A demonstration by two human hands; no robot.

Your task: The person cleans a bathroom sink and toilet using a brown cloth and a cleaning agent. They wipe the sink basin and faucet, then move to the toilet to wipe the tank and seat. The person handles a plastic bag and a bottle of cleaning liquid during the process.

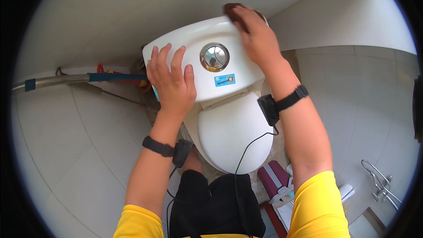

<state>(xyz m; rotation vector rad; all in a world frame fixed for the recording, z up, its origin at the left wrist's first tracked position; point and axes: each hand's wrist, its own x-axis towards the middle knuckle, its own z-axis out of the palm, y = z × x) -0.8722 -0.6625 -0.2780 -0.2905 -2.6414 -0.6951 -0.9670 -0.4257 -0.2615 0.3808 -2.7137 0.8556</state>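
A white toilet cistern lid [186, 38] lies in front of me, with a round chrome flush button [214, 57] in its middle and a blue sticker bearing writing [224, 80] near its front edge. My right hand [259, 38] grips a dark brown cloth or sponge [235, 12] at the lid's back right corner; blur hides which it is. On the lid's left side is my left hand [172, 76], fingers spread and holding nothing. The closed white toilet seat cover [234, 132] sits below the cistern.
A metal pole with a blue sleeve [117, 77] reaches the cistern's left side. Black wrist devices [269, 109] trail cables over the seat cover and my legs. At lower right are a purple container [274, 177] and a wall-mounted shower mixer [381, 186]. Walls flank the toilet.
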